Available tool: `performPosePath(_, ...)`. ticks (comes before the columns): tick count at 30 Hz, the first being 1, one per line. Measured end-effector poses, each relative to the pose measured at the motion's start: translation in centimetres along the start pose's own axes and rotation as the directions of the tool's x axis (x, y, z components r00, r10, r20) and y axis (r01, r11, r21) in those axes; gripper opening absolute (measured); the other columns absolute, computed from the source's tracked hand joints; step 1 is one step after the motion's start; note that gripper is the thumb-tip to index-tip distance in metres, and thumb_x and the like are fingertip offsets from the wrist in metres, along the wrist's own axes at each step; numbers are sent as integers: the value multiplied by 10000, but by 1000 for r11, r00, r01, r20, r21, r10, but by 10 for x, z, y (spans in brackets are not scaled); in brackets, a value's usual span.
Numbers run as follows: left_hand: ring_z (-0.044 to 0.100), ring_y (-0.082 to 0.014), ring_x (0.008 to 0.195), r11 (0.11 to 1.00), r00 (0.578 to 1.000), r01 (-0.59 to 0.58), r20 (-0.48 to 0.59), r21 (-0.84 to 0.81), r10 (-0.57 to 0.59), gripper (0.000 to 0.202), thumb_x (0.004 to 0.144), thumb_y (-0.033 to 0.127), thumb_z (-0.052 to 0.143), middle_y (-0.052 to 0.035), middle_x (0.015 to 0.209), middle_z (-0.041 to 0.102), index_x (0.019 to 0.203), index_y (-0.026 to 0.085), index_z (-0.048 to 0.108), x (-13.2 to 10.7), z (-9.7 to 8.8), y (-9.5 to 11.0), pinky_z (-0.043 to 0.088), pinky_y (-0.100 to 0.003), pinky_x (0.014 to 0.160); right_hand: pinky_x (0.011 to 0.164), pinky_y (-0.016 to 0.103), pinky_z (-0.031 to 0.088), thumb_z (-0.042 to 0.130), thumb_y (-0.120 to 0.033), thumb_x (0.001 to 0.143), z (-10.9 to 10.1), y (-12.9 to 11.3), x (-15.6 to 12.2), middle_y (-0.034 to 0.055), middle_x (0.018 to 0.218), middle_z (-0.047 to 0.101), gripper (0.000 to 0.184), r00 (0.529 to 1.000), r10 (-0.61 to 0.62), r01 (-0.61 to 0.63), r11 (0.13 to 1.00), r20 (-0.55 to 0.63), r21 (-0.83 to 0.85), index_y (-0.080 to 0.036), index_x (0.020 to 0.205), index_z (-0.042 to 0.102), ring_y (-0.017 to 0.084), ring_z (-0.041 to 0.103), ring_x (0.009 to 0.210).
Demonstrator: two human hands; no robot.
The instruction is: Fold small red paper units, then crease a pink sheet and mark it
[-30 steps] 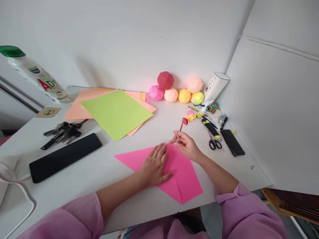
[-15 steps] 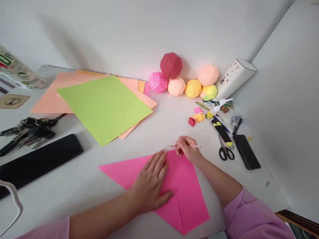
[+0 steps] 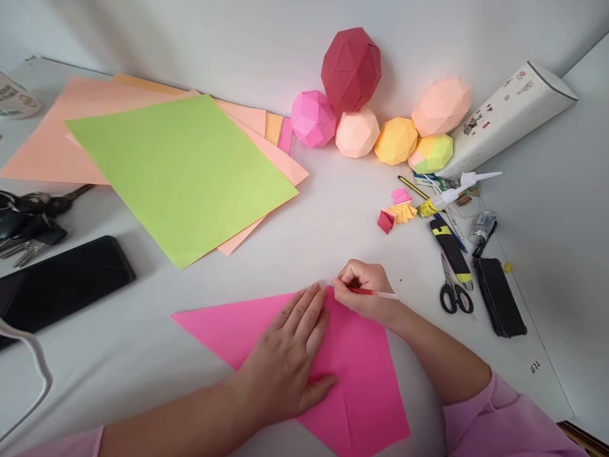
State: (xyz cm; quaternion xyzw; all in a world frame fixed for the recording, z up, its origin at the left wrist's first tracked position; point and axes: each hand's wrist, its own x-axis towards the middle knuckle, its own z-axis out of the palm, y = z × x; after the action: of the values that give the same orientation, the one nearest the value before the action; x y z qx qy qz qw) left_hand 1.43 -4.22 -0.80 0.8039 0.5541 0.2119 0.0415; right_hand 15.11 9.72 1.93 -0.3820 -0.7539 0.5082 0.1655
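Note:
A folded bright pink paper sheet (image 3: 361, 374) lies on the white table (image 3: 333, 235) in front of me. My left hand (image 3: 290, 362) rests flat on it with the fingers stretched out, pressing it down. My right hand (image 3: 364, 295) is closed around a thin red and white pen (image 3: 375, 292), held nearly level, its tip at the sheet's top corner beside my left fingertips.
A green sheet (image 3: 176, 165) tops a stack of peach paper at the left. Several paper balls (image 3: 352, 70) and a white carton (image 3: 509, 114) line the wall. Scissors (image 3: 454, 289), a black phone (image 3: 499, 295), small folded pieces (image 3: 397, 216), keys (image 3: 28, 219) and a dark tablet (image 3: 61, 282) lie around.
The camera has moved closer and lower over the table. My right hand has turned the pen from upright to nearly level at the pink sheet's top corner. My left hand stays flat.

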Motion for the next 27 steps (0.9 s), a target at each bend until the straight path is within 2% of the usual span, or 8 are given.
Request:
performPosePath(5,293,-374,1346,999,999,29,35,-41,-28,749,806,593,461,-263,1413,391,1250,-7,511,-1,0,1,236,-480,1111,466,204,355,558,-228,772,2,0,1,-33,580,497,253,1000,-4,4,999,6,-46,-189,581,397,74,416,500)
performPosePath(13,270,-375,1356,999,998,27,52,-30,-25,761,812,589,445,-268,1420,377,1260,-24,488,0,-2,1,228,-483,1113,474,205,368,557,-237,783,3,0,1,-24,598,522,254,1000,-8,8,996,7,-84,-187,583,409,78,438,510)
performPosePath(27,283,-367,1350,999,999,24,47,-22,-23,735,821,582,432,-254,1391,427,1247,-12,504,1,-3,0,225,-484,1114,471,207,363,557,-236,784,3,3,1,-17,614,533,241,1000,-16,17,996,17,-90,-188,590,423,80,435,512)
